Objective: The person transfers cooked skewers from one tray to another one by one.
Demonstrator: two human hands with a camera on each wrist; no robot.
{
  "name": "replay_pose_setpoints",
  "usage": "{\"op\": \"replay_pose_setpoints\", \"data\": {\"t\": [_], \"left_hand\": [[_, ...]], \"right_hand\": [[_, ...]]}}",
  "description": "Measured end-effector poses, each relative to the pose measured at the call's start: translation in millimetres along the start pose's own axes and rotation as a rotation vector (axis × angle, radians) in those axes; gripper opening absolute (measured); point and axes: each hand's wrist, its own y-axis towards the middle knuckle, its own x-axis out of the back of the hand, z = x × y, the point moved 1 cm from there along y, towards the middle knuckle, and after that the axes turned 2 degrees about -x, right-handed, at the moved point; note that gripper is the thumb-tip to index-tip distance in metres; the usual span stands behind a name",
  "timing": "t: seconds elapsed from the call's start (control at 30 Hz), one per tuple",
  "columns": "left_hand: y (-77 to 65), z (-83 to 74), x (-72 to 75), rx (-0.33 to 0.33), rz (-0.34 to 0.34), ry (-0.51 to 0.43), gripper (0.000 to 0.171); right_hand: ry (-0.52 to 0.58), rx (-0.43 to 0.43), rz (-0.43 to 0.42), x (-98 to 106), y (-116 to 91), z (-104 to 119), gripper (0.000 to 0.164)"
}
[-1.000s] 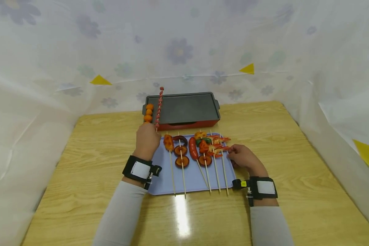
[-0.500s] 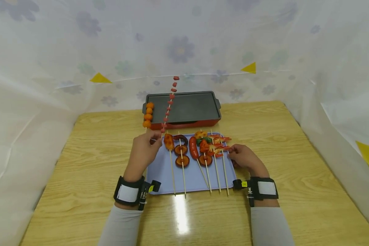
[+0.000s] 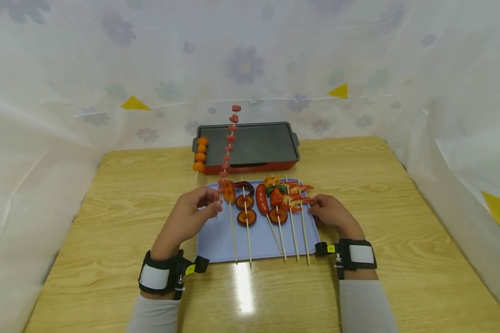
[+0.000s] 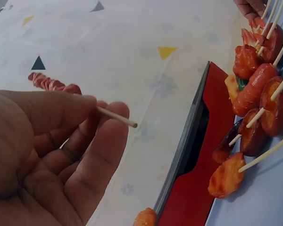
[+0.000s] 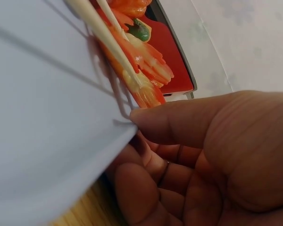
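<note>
Between thumb and fingers, my left hand pinches the bare lower end of a skewer of small red meat pieces. The skewer stands tilted up over the left edge of the lavender tray, and the stick's tip pokes out past the fingers in the left wrist view. My right hand grips the tray's right rim, thumb on top and fingers beneath, as the right wrist view shows. Beside that thumb lie the shrimp skewers. Also on the tray are a sausage skewer and a mushroom skewer.
Behind the tray stands a red grill with a dark flat plate. A skewer of orange balls lies along the grill's left end, its stick jutting toward me. A flowered sheet hangs behind and beside the wooden table.
My left hand has drawn back from the grill's left end toward me, bringing the red meat skewer over the tray's left edge. The orange ball skewer stays on the grill; my right hand has not moved.
</note>
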Motion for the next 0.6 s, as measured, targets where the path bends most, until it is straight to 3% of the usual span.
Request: {"op": "replay_pose_setpoints", "data": {"t": [0.23, 0.6], "left_hand": [[-7.3, -2.1, 6.5, -0.054, 0.073, 0.026, 0.005], [-11.3, -5.1, 10.4, -0.06, 0.166, 0.05, 0.004]], "right_hand": [[0.007, -0.003, 0.003, 0.2, -0.2, -0.2, 0.009], [0.009, 0.007, 0.004, 0.9, 0.1, -0.5, 0.009]]}}
